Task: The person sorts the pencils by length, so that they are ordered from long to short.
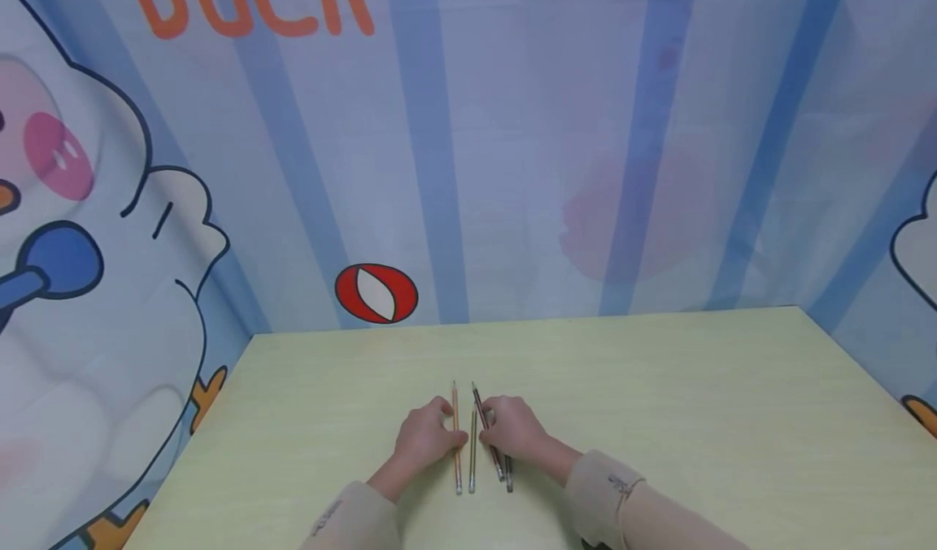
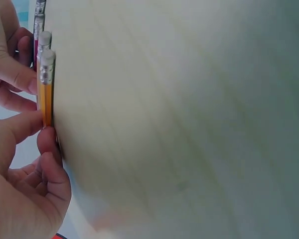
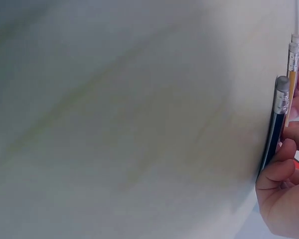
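left hand point(image 1: 426, 434) pinches an orange pencil point(image 1: 455, 421), right hand point(image 1: 515, 429) a dark pencil point(image 1: 495, 460) — both point away, the latter slanting left

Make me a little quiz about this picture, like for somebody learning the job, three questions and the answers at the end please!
1. True or false: the person's bare left hand pinches a slim yellow-orange pencil with a silver metal band.

2. In the head view, which way does that pencil's eraser end point?
A) away from the person
B) toward the person
C) straight up

3. Fill in the word: the big orange letters on the blue striped backdrop spell ____.

Key:
1. True
2. B
3. DUCK
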### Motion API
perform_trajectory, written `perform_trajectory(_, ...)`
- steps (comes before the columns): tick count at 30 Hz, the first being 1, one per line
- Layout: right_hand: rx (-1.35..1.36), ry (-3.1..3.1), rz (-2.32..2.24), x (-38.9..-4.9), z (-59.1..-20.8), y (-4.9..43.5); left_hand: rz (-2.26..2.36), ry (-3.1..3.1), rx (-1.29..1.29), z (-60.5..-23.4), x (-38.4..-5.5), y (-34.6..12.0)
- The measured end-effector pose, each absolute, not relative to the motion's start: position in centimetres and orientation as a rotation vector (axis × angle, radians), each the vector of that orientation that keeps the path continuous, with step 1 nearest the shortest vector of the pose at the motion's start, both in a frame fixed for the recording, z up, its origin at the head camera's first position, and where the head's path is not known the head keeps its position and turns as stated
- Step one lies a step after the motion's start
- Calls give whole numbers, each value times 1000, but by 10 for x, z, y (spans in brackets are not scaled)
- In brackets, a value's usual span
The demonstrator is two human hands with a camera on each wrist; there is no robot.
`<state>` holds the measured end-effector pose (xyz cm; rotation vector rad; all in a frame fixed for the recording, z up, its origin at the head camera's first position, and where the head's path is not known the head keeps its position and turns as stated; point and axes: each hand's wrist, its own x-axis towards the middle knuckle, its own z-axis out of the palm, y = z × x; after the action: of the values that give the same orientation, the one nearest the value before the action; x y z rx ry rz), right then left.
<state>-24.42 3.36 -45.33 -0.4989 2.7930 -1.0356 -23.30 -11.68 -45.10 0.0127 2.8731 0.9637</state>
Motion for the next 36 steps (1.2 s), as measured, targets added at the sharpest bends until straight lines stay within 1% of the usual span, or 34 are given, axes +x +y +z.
perform_trajectory(9, -461, 2828, -1014, -244, -452, 32, 902, 2940, 42, -450, -231, -115)
perform_trajectory(16, -413, 2781, -1122, -246, -454, 31, 960, 2918, 65, -450, -231, -117)
perform_trajectory(21, -407, 2704, -1266, -247, -452, 34, 1100, 2883, 119, -450, -234, -120)
perform_trajectory(26, -393, 2597, -1441, -245, -441, 42, 1300, 2821, 164, -444, -236, -119)
perform_trajectory(36, -248, 2437, -1668, -239, -429, 62, 1640, 2636, 152, -434, -229, -94)
